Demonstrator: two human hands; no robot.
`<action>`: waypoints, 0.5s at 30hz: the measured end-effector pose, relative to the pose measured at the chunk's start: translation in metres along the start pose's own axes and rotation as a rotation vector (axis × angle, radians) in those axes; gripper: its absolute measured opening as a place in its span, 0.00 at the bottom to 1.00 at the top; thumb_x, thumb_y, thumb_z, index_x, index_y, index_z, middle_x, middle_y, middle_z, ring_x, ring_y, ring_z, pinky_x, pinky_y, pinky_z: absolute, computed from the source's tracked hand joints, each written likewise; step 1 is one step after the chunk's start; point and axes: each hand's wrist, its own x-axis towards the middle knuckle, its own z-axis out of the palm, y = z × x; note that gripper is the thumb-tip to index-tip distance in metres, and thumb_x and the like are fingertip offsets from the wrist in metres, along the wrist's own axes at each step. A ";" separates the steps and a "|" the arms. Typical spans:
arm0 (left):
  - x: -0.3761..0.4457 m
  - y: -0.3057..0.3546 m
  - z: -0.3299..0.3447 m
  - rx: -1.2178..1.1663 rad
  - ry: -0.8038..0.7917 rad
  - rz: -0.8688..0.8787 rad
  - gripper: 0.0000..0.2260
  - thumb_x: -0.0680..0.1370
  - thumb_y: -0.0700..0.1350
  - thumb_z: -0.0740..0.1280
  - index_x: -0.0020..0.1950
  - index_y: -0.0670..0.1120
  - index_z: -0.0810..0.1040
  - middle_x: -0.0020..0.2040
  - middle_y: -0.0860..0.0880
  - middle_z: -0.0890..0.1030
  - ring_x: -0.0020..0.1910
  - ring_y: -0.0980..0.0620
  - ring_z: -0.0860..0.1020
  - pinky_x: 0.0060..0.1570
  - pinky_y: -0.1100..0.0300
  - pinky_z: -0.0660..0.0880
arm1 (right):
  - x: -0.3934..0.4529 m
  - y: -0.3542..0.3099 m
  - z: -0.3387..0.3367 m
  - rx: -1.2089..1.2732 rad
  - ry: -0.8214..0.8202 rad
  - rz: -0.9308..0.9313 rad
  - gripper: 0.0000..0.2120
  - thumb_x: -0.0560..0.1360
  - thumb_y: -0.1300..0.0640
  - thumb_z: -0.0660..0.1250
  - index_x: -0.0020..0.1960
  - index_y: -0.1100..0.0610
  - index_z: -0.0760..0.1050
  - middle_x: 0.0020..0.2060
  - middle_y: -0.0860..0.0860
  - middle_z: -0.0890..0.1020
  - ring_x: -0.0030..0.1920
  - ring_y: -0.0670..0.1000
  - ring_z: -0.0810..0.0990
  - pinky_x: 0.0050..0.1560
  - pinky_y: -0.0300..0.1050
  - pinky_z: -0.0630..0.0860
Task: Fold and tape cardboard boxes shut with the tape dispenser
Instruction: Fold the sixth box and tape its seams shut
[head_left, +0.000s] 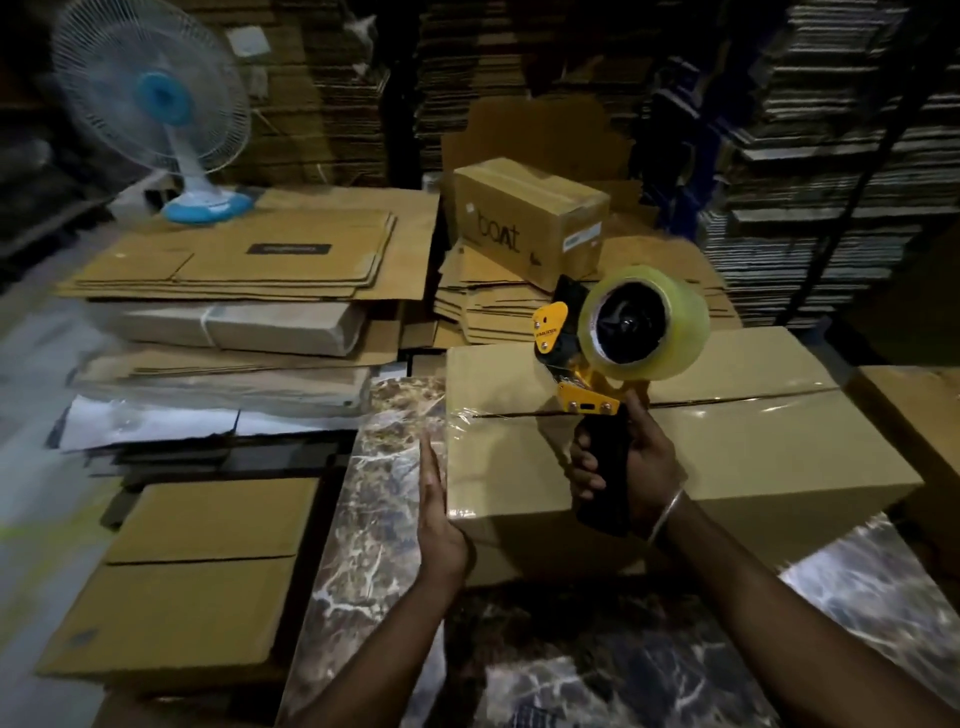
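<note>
A closed brown cardboard box (753, 447) lies on the marble-patterned table (384, 478). Clear tape runs along its top seam and folds over the left end. My right hand (623, 467) grips the black handle of a yellow tape dispenser (587, 395) with a clear tape roll (644, 322); the dispenser stands tilted up over the seam near the box's left end. With straight fingers, my left hand (436, 509) presses flat against the box's left side.
Stacks of flattened cardboard (234, 260) lie at the left. A small taped box marked "boat" (524, 218) sits behind on more flat sheets. A blue and white fan (166, 114) stands far left. Another closed box (176, 577) sits low left. Cardboard piles fill the background.
</note>
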 end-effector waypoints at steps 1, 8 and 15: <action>0.002 -0.001 -0.002 -0.002 -0.025 -0.059 0.20 0.88 0.51 0.46 0.81 0.54 0.53 0.78 0.58 0.59 0.77 0.57 0.62 0.67 0.68 0.67 | 0.000 -0.001 -0.001 -0.005 0.005 0.001 0.36 0.58 0.27 0.74 0.37 0.60 0.72 0.29 0.53 0.67 0.24 0.50 0.65 0.27 0.41 0.67; 0.020 -0.011 -0.023 0.243 -0.137 -0.234 0.32 0.79 0.65 0.46 0.82 0.56 0.49 0.78 0.57 0.59 0.75 0.55 0.62 0.72 0.61 0.62 | 0.000 0.000 0.003 -0.048 -0.008 0.015 0.37 0.57 0.26 0.75 0.38 0.60 0.71 0.29 0.53 0.67 0.24 0.49 0.66 0.27 0.41 0.67; 0.042 0.035 -0.012 0.246 0.118 -0.117 0.23 0.85 0.57 0.50 0.78 0.51 0.65 0.77 0.50 0.66 0.76 0.50 0.63 0.68 0.56 0.60 | -0.003 0.000 0.002 -0.056 0.013 0.027 0.38 0.55 0.26 0.76 0.37 0.60 0.72 0.29 0.54 0.67 0.24 0.50 0.66 0.27 0.42 0.67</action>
